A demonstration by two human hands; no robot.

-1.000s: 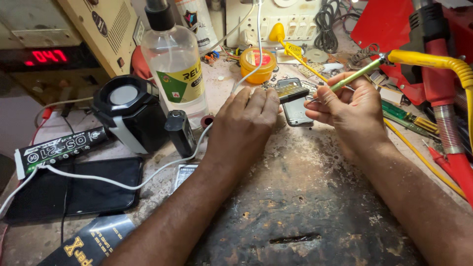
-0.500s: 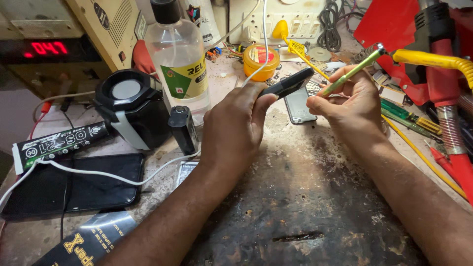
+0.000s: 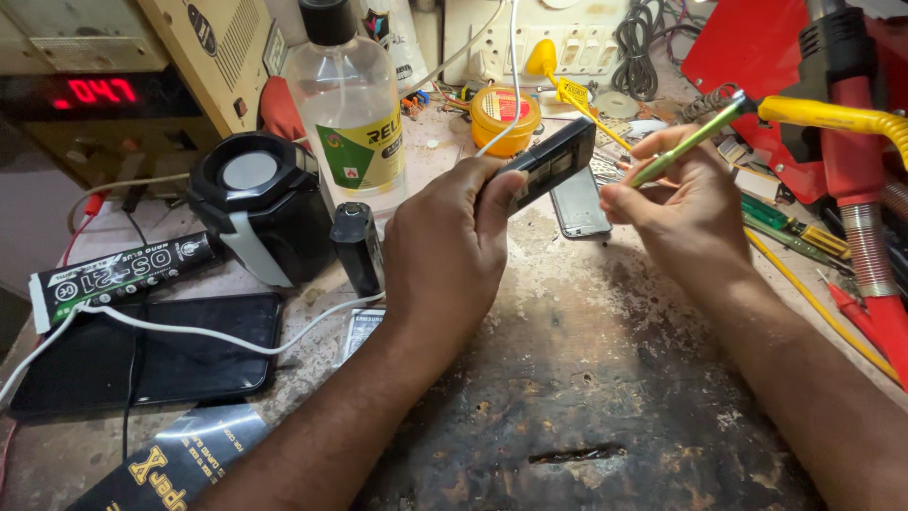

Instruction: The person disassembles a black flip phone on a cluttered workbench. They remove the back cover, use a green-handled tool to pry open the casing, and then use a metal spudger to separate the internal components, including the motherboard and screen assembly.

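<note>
Hands meet over the middle of a scarred, stained worktop. Left hand is clamped around a small dark phone, fingers wrapped under the body and thumb along the near edge, so the device is lifted clear of the worktop and tilted, far end raised toward the other hand. Held that way, its open back faces the tool, likely for a better working angle than lying flat would give.

Right hand is closed in a pen-like pinch on a slim green-handled tool, tip end hidden behind the fingers, metal end pointing up and away to the right. Whether the tip touches the phone cannot be told.

Below the lifted phone, a pale flat back cover lies face down on the worktop, just beside both hands, within easy reach.

Left of the left hand:
- clear plastic bottle with black cap, upright
- small black cylinder standing just in front of the bottle
- squat black speaker-like unit
- dark flat phone lying screen up, a white cable draped across it

Farther back: a yellow round tin. At the right edge, a red hot-air tool with a yellow coiled hose, parked well apart from the hands.
</note>
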